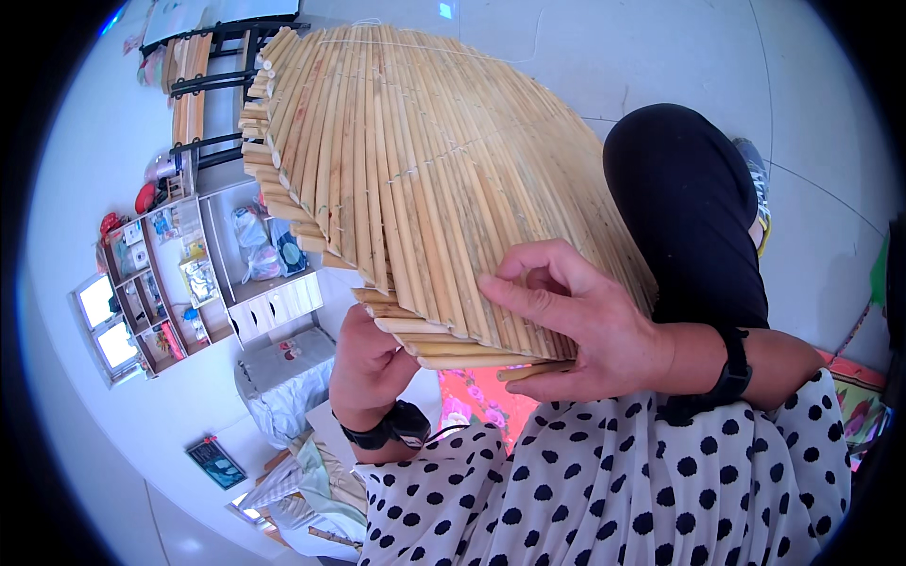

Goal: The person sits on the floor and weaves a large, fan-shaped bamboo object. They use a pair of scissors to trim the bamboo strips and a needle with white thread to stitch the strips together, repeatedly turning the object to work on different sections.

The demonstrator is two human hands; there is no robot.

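Note:
A mat of pale reed sticks (434, 151), bound with thin white thread, fills the upper middle of the head view, its near end layered in angled, uneven stick ends. My left hand (368, 358) is curled at the mat's lower left edge, fingertips partly hidden behind the sticks. My right hand (585, 330) grips the lower right part, index finger bent on the top surface and another digit below the edge beside a loose-looking stick end (519, 371). Both wrists wear black bands.
My black-clad leg (679, 198) is bent right of the mat. Pink floral cloth (477, 415) shows beneath my hands. At left stand shelves with assorted items (146, 283), a cabinet (274, 307), black metal frames with planks (189, 94), and bedding (311, 481). Pale tiled floor (802, 113) lies at upper right.

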